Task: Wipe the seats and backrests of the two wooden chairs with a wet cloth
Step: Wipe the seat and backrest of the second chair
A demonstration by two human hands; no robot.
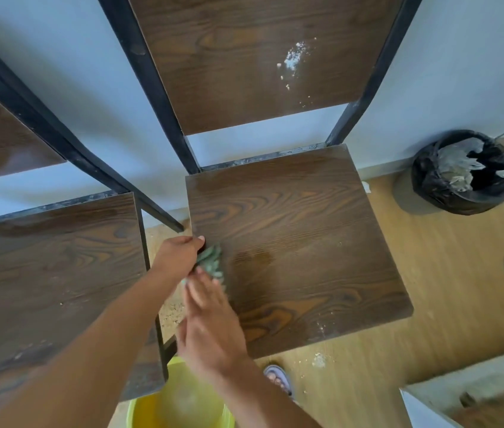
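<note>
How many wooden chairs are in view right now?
2. One chair at center, with white powder on its backrest; the other chair at left, partly cut off by the frame edge.

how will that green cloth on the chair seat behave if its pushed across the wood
The crumpled green cloth is bunched into folds under the left hand, so it is probably floppy and will bunch rather than slide flat. A darker damp-looking patch on the brown wooden chair seat suggests it is wet, so likely clingy and somewhat heavy.

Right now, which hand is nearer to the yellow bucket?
The right hand: it hovers just above the yellow bucket. The left hand is farther up, gripping the green cloth.
</note>
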